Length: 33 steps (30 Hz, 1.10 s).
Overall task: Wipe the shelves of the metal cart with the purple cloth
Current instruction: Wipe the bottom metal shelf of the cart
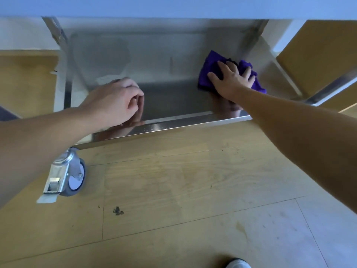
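Purple cloth point(214, 71) sits at the right edge of the cart's bottom shelf point(154, 60), my right hand point(232, 80) pressing it flat, fingers spread. Left hand point(114, 102) is loosely curled, holding nothing, over the front-left corner.

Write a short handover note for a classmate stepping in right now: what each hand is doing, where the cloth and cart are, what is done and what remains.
Right hand: spread flat on the purple cloth, pressing it onto the right side of the cart's bottom shelf.
Left hand: loosely curled, empty, at the shelf's front left by the front rim.
Done: cannot tell; smudges show at centre-left.
Left: wipe the shelf's middle and left. The other shelves are out of view.
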Available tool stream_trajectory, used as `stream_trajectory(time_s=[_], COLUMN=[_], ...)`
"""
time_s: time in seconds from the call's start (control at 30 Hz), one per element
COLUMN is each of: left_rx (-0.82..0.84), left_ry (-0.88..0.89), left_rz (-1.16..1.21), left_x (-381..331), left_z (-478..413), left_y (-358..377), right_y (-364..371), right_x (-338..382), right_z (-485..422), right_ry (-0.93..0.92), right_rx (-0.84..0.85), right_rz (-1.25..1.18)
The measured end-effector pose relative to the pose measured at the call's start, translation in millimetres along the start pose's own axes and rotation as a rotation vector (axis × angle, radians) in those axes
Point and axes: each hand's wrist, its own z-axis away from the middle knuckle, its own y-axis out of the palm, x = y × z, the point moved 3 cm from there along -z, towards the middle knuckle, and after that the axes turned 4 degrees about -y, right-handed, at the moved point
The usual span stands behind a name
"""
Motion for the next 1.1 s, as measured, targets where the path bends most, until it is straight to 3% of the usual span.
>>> stream_trajectory(time_s=[0.1,0.2,0.37,0.43,0.57,0.63,0.7,0.8,0.9,1.0,1.1], left_rx=[0.009,0.002,-0.032,-0.034,0.032,0.043,0.053,0.044,0.042,0.062,0.085], left_ry=[0.002,-0.036,-0.155,-0.22,-0.273,-0.291,-0.312,-0.348,-0.365,-0.376,-0.389], left_rz=[-0.033,-0.037,-0.059,-0.067,-0.053,-0.06,-0.055,-0.018,-0.014,-0.004,-0.034], left_x=[11.2,23.1,43.8,53.0,60.9,61.7,62.8,64.8,65.5,62.9,56.6], left_z=[11.7,22.0,25.7,27.8,34.1,36.3,37.2,36.9,36.3,35.8,33.2], left_y=[-5.0,-11.1,-22.6,-25.4,-26.3,-27.1,-28.3,-30.7,-33.1,-34.9,-34.5], right_y=[12.9,30.3,29.1,21.9,17.7,22.3,28.0,38.2,41.4,36.1,28.5], right_x=[70.0,135.6,122.6,101.3,98.4,124.6,160.9,206.6,214.3,189.9,161.0], right_z=[-2.4,22.3,44.9,27.2,0.0,4.1,18.3,54.0,82.8,92.4,91.1], right_ry=[-0.107,-0.377,-0.808,-0.759,-0.306,-0.21,-0.276,-0.527,-0.719,-0.772,-0.686], right_rx=[0.025,0.041,0.088,0.083,0.014,0.025,0.047,0.081,0.115,0.116,0.102], right_rz=[-0.001,0.045,0.054,0.088,0.054,0.051,0.036,0.055,0.059,0.057,0.112])
